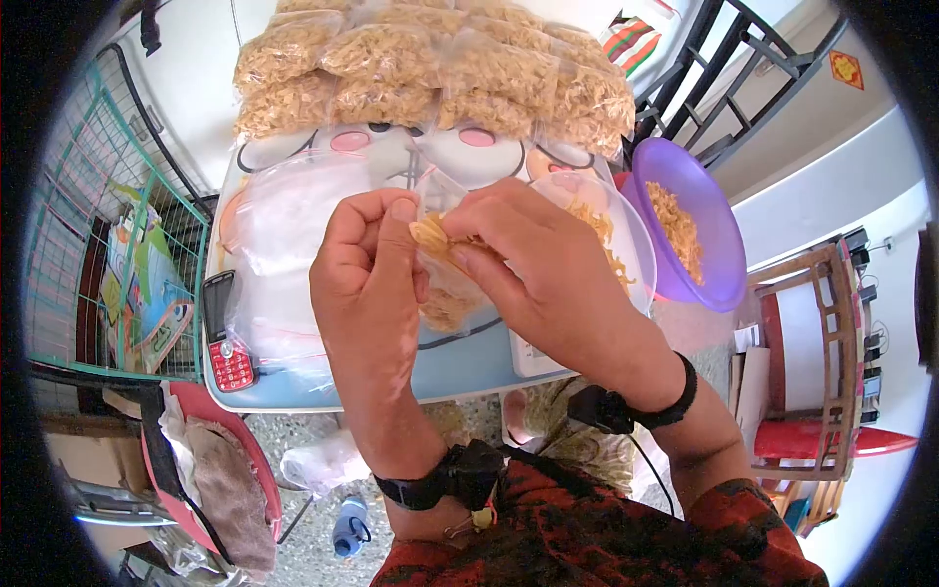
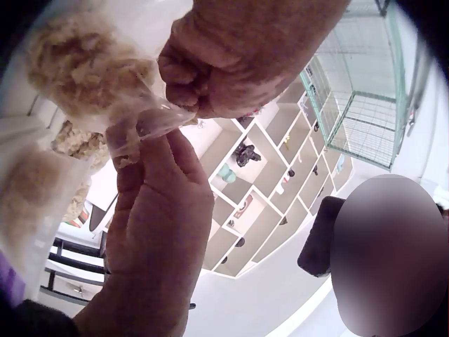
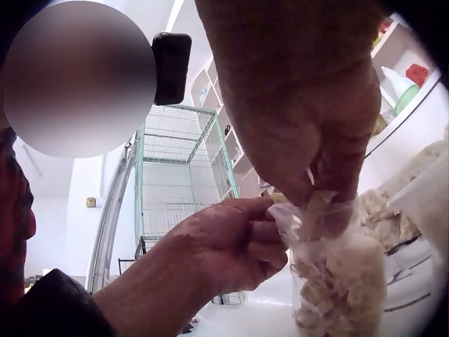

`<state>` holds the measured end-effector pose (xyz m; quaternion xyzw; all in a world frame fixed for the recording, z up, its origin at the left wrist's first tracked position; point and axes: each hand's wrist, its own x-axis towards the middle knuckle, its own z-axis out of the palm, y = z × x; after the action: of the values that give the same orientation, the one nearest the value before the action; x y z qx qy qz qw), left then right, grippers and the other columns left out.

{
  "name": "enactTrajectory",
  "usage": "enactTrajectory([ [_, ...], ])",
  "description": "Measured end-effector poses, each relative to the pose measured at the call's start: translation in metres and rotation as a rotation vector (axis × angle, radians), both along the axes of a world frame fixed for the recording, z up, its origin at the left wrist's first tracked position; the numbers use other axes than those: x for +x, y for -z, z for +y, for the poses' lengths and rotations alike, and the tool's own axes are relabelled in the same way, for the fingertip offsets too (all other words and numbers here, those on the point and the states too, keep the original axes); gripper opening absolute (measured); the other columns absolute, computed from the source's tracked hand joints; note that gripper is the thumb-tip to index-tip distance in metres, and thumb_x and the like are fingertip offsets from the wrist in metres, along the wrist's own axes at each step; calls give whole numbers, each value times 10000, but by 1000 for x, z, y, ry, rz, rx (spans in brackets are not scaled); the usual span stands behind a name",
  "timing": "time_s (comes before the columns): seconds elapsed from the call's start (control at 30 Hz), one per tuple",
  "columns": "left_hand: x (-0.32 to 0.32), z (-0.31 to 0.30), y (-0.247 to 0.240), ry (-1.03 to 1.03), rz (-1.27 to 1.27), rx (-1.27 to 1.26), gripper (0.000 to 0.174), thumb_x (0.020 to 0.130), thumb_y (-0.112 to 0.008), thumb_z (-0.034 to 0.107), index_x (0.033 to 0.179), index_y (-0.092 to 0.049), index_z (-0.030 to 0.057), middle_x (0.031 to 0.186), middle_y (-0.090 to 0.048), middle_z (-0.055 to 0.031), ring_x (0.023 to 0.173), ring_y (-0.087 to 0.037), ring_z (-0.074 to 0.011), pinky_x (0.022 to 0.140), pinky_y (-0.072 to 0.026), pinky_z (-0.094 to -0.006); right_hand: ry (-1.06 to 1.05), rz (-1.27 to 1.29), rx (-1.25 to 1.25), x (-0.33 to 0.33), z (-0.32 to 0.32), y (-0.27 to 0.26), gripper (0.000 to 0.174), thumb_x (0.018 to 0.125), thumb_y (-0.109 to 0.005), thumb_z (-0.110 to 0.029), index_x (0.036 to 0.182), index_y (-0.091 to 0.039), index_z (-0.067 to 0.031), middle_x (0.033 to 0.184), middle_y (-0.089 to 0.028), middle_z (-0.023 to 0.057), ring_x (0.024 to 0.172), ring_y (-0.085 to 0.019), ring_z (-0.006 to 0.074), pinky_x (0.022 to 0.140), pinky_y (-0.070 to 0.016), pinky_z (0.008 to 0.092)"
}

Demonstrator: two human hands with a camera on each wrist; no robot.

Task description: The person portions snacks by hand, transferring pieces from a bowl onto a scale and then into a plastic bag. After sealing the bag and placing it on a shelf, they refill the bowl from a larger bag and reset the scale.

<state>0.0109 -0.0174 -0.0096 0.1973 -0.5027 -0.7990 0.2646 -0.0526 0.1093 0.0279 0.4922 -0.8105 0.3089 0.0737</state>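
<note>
Pinching the clear bag [image 3: 340, 288] by its rim with the left hand [image 1: 364, 252], presumably to steady it upright over the table [image 1: 303, 388], and gripping a yellowish piece [image 1: 428, 235] at its opening with the right hand [image 1: 548, 264], likely for finer control

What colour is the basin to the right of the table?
Purple; the basin shows best in the head view.

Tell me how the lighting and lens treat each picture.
Head view: strong fisheye bending, black corners, bright patches on the left forearm; left wrist view: soft detail on the filled bag, with a blurred oval at lower right; right wrist view: the right hand shadowed against a bright room, another blurred oval at upper left.
</note>
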Motion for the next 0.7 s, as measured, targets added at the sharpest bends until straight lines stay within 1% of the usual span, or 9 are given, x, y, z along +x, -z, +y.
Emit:
enactTrajectory([
  [0.07,2,-1,-2,1,-12,-12,150,934,-613,201,982,-625,59,646,-502,51,481,-378,-14,415,-268,-174,24,-36,137,-1,-2,-2,121,842,-632,-78,942,-580,-32,889,-591,151,832,-596,339,692,-485,411],
  [0.17,3,2,-6,-9,-4,-35,149,936,-612,199,979,-623,56,650,-503,56,496,-384,-11,426,-273,-168,8,29,316,-3,-5,-6,163,839,-646,-100,961,-562,-32,882,-600,148,842,-593,351,664,-478,427],
  [0.27,2,0,-2,1,-2,-34,151,940,-609,198,973,-621,51,657,-508,59,509,-387,-8,433,-276,-164,113,-40,262,-2,-12,-11,209,838,-638,-92,1012,-541,-29,936,-606,158,863,-596,355,671,-488,430],
  [0.37,3,-5,-1,9,-26,-8,151,942,-608,196,970,-619,48,662,-515,58,513,-387,-7,434,-278,-164,130,-185,132,4,-11,-20,239,843,-624,-89,1049,-522,-24,984,-600,183,898,-598,359,675,-497,423],
  [0.47,4,-5,-4,14,-46,2,148,942,-607,194,969,-617,49,663,-520,55,515,-387,-6,437,-277,-167,32,-254,66,9,-6,-16,215,842,-597,-60,1038,-523,-12,1023,-594,198,932,-600,359,690,-509,403],
  [0.57,4,-4,-2,2,-60,-50,145,943,-606,192,969,-616,50,659,-519,56,517,-389,-4,440,-272,-169,-18,-42,101,8,-11,-6,174,850,-583,-61,1005,-534,-1,961,-601,188,893,-606,365,673,-506,407],
  [0.6,4,-4,-2,-5,-65,-77,144,943,-605,192,968,-616,50,658,-518,57,517,-390,-4,441,-269,-169,-27,-49,151,8,-12,-4,158,854,-576,-64,994,-539,-2,938,-600,185,874,-607,368,672,-503,416],
  [0.7,8,-4,-6,9,15,-49,138,965,-577,145,964,-602,9,709,-564,47,572,-404,20,484,-283,-149,-49,-34,265,5,-16,2,121,866,-561,-76,962,-551,-3,878,-596,176,819,-611,377,666,-494,439],
])
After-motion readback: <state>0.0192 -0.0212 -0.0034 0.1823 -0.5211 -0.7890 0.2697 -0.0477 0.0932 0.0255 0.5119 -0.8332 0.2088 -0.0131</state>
